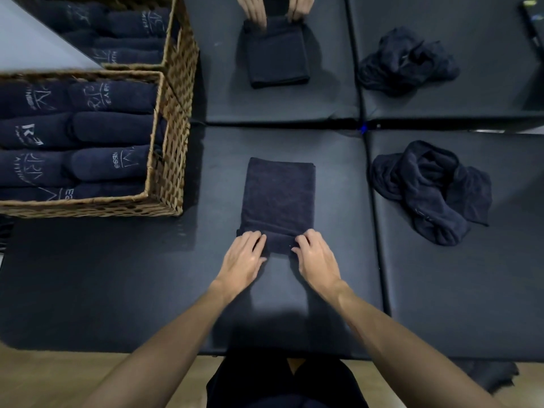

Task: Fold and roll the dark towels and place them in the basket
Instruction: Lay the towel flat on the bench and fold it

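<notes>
hands first: our left hand [245,254] and right hand [316,254] sat side by side, a little apart, fingers curled over the near end of the folded towel [278,198], where a first turn of roll had formed. the towel lay flat in the middle of the table [103,284], its far end free. we judged it soft, light and limp, with enough nap to grip itself, so the roll wanted holding at both outer ends to stay even. the table top looked smooth, dark and padded. the wicker basket [167,172] stood to our left, rolled towels [88,128] stacked inside. a crumpled towel [432,189] waited on the right. beyond, a mirror [294,83] doubled everything.
</notes>
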